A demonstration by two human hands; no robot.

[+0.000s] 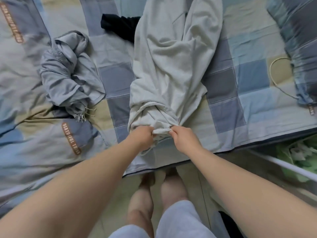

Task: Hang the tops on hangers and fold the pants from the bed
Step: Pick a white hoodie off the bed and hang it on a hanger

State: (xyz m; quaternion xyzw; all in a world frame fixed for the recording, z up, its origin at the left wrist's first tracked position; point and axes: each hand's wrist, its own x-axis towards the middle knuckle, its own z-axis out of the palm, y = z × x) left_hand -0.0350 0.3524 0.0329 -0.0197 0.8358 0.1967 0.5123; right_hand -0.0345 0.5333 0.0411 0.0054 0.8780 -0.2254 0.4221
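- Pants [164, 66], pale grey, lie lengthwise in the middle of the bed [240, 103]. Their bunched near end is at 6 o'clock by the bed's edge, and the two legs stretch away toward 12 o'clock.
- The left hand [143, 136] has its fingers curled round the gathered near edge of the cloth.
- The right hand [184, 138], just beside it, pinches the same edge between thumb and curled fingers.
- A thin drawstring [149, 151] loops down under the left hand, so this end is probably the waistband.
- The cloth looks like soft, limp jersey: light, creased, likely to sag and bunch, neither slippery nor fragile.
- The best hold is probably the two corners of the waistband, hands well apart, so the legs pull flat. A grip this close together keeps the cloth rucked.
- The loose drawstring could catch or get folded in crooked.
- A crumpled blue-grey garment [68, 74] lies at 9 o'clock, apart from the pants.
- A black garment [120, 26] at 11 o'clock touches the pants' left edge.
- A pale cord [274, 79] curls at 3 o'clock, near a pillow [298, 40] at 2 o'clock.
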